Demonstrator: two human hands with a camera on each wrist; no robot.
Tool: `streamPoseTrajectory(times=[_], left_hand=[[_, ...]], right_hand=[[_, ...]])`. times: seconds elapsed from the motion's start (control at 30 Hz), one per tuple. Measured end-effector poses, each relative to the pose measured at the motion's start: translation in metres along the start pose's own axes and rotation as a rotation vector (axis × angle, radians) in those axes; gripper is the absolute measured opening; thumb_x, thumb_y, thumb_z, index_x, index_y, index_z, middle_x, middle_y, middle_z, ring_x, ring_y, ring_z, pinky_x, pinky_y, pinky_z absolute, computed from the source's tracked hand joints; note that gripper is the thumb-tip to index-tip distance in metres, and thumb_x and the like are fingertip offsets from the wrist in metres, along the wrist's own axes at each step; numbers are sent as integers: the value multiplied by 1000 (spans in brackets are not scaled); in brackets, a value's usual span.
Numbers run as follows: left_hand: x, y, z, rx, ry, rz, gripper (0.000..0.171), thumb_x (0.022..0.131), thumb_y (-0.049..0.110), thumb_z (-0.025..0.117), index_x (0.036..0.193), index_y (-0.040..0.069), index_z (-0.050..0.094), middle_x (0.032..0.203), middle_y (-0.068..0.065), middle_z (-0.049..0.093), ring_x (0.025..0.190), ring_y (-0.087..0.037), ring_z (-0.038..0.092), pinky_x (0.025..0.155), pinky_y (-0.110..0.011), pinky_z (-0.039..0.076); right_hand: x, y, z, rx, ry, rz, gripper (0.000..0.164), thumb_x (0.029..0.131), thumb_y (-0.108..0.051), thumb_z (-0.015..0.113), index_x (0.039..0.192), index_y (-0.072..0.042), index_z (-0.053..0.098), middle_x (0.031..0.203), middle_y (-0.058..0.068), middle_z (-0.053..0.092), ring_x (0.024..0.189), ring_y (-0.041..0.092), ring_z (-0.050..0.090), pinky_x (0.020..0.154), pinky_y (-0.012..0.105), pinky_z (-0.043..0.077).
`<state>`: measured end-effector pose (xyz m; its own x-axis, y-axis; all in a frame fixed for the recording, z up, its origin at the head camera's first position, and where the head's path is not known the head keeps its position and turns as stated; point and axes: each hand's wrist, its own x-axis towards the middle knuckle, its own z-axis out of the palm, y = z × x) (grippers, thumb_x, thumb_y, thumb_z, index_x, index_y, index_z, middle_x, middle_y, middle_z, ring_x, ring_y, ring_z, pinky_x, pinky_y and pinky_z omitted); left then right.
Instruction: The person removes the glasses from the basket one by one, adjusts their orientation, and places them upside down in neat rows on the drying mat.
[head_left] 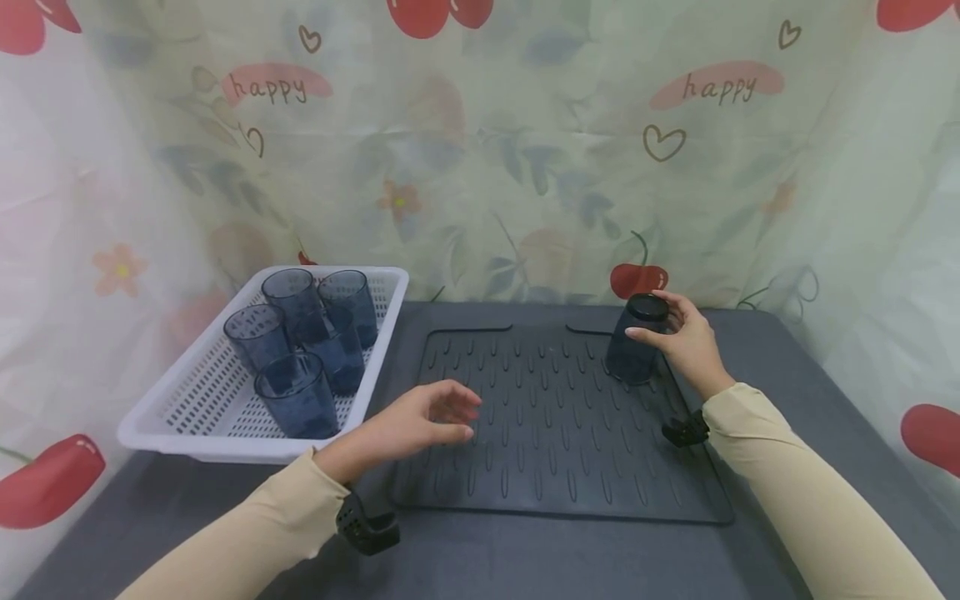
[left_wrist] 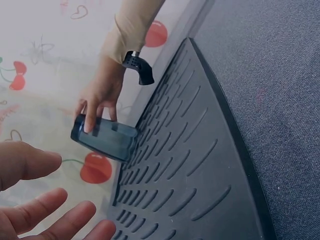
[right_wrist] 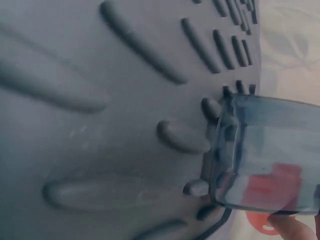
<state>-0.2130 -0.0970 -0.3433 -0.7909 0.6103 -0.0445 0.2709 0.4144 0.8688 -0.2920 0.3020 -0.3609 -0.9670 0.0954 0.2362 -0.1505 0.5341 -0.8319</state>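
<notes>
My right hand [head_left: 686,342] grips a blue-tinted drinking glass [head_left: 632,346] near its base. The glass is upside down, its rim down at the far right part of a dark ridged drying mat [head_left: 540,433]. In the right wrist view the rim of the glass [right_wrist: 270,150] is right at the mat's ridges, with a fingertip [right_wrist: 290,227] below its side. My left hand [head_left: 420,417] hovers over the mat's left side, fingers apart and loosely bent, holding nothing. In the left wrist view its fingers [left_wrist: 75,217] are spread, with the glass [left_wrist: 105,139] beyond them.
Left of the mat stands a white perforated plastic basket [head_left: 187,392] with several matching glasses [head_left: 300,400] in it. Basket and mat are on a dark grey table [head_left: 525,554]. A patterned curtain [head_left: 480,167] hangs behind and along both sides.
</notes>
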Motion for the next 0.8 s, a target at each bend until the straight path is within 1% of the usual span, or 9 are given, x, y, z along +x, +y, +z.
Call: streamPoseTrajectory(times=[0.13,0.3,0.47,0.67,0.8], left_hand=[[0,0,1,3,0,3,36,93,16,64,127,7,56,122,-16,61,112,-27,60,91,-40,52],[0,0,2,3,-3,16,35,94,15,63,127,6,55,122,-17,61,112,-27,60,92,-40,51],[0,-2,3,14,6,20,36,94,17,63,127,6,55,122,-12,61,111,-26,59,93,-40,51],[-2,-2,2,15,18,31,38,94,19,63,128,6,55,122,-12,61,112,-27,59,89,-40,52],[-3,2,1,12,35,36,37,94,20,63,129,9,55,123,-10,61,113,-25,59,88,-38,52]], right_hand=[[0,1,-1,2,-11,-5,89,81,-36,78,152,-13,28,151,17,36,137,38,38,105,57,39],[2,0,-1,14,-20,29,91,80,-34,79,152,-14,27,154,18,31,139,40,35,105,59,38],[4,-1,-1,32,-19,56,92,78,-32,81,151,-13,27,152,18,32,140,38,35,106,58,37],[4,-1,-2,52,-29,59,93,77,-30,82,150,-11,27,152,19,31,138,40,36,104,59,38],[3,-2,-2,58,-37,62,93,78,-29,82,150,-13,27,154,18,29,138,41,36,104,59,38]])
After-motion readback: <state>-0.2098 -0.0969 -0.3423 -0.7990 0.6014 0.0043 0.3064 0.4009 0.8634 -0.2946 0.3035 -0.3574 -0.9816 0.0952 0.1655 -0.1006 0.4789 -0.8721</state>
